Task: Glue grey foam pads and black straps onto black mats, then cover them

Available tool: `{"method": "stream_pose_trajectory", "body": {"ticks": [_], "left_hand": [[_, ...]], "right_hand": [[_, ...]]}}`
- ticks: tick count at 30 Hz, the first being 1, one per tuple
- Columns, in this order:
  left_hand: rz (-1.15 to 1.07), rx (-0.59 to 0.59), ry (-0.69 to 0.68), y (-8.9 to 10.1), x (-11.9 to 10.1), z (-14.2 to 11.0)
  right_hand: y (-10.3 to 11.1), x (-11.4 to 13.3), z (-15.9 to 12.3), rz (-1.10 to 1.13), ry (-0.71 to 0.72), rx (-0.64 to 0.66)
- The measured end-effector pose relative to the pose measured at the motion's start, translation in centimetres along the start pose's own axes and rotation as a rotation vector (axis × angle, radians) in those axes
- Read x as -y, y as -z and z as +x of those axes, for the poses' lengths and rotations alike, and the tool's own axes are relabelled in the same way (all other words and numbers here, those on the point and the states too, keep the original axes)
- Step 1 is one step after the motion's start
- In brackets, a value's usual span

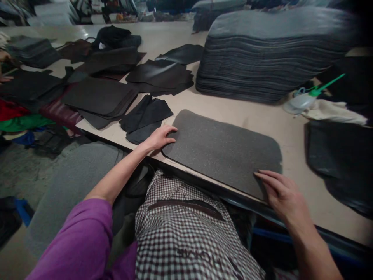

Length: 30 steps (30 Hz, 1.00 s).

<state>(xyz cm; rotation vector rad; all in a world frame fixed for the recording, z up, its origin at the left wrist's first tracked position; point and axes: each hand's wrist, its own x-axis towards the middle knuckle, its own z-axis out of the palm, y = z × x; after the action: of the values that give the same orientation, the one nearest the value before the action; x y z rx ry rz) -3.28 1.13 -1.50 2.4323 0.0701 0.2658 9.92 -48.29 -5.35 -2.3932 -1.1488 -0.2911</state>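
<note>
A dark grey flat panel (221, 149) with rounded corners lies along the front edge of the table before me. My left hand (161, 137) grips its left end, with thumb and fingers on the edge. At its near right corner, my right hand (284, 194) holds the panel, fingertips on the upper face; part of that grip is hidden. Just beyond my left hand lie folded black fabric pieces (148, 116).
A tall stack of grey panels (262, 62) stands behind. To the right are a bottle with a green nozzle (305, 99), a pale cloth (335, 111) and black sheets (340, 159). Dark sheet piles (100, 95) cover the left. More panels (75, 182) sit low beside me.
</note>
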Motion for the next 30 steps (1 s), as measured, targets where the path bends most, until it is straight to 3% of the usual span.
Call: {"method": "stream_pose_trajectory", "body": {"ticks": [30], "left_hand": [[0.083,-0.017,-0.013,-0.28,-0.37,-0.56]], "right_hand": [[-0.21,-0.15,-0.06,0.013,-0.028,0.021]]}}
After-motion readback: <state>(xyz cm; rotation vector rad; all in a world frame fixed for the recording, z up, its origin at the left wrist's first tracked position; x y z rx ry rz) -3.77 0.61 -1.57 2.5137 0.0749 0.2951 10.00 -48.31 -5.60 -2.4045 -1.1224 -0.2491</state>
